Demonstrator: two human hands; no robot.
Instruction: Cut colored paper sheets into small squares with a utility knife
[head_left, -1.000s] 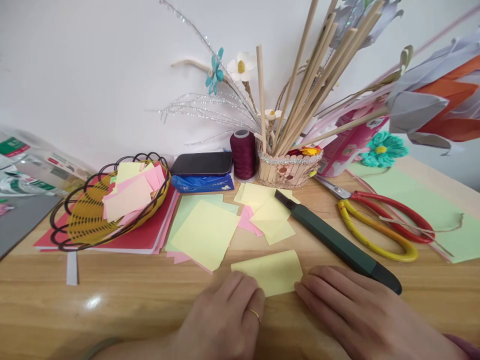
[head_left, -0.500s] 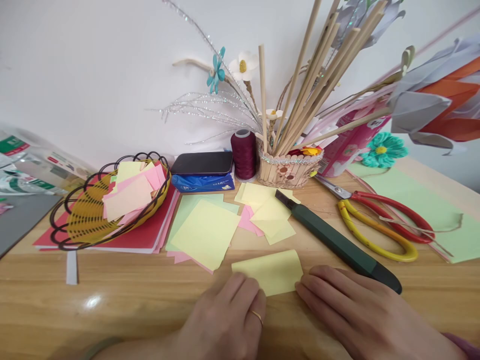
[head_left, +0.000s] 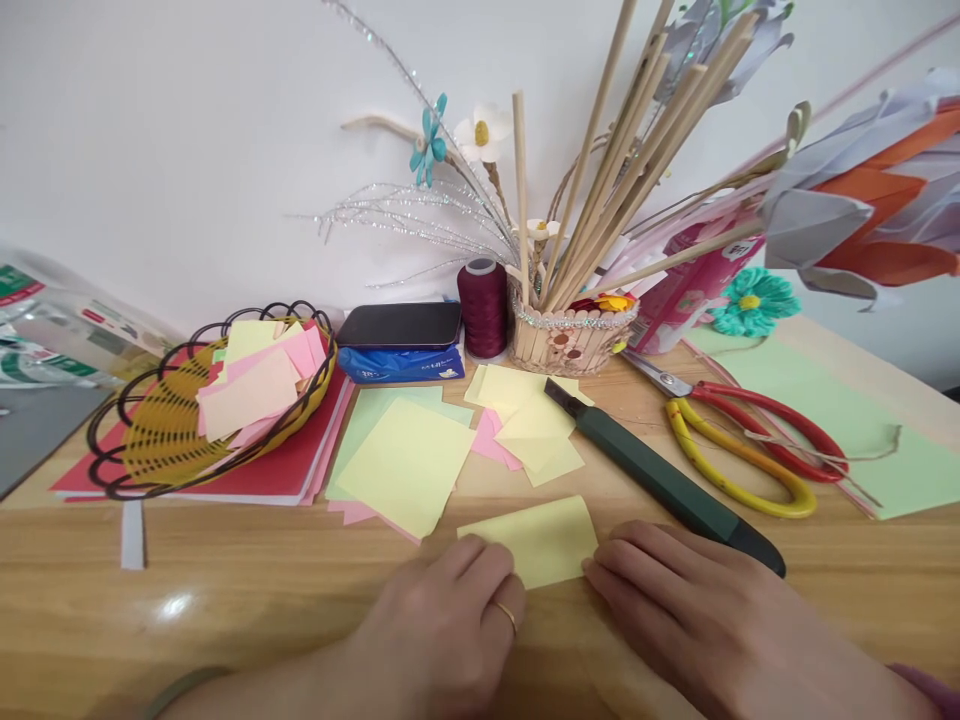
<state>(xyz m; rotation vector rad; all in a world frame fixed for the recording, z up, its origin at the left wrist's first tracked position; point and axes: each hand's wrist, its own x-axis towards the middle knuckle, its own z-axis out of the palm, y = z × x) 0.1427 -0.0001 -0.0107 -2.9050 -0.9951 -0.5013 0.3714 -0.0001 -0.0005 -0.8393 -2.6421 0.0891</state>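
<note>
A folded yellow paper (head_left: 541, 540) lies on the wooden table between my hands, its fold along the far side. My left hand (head_left: 457, 615), with a ring on one finger, has its fingers bent together on the paper's near left corner. At the near right corner, the thumb and fingertips of my right hand (head_left: 667, 590) pinch the edge. Just beyond it rests a dark green cutter (head_left: 660, 470), pointing away to the left. Loose yellow squares (head_left: 409, 465) and smaller yellow pieces (head_left: 536, 425) lie past the folded paper.
A yellow basket (head_left: 161, 430) with paper pieces sits on red sheets at the left. Along the wall stand a phone (head_left: 401, 325) on a blue pack, a thread spool (head_left: 484, 310) and a stick-filled holder (head_left: 566, 345). Scissors (head_left: 750, 440) lie at the right beside green paper (head_left: 847, 400).
The whole view has shifted slightly, so things appear a little further left. Both hands keep their hold on the folded paper, with hardly any movement.
</note>
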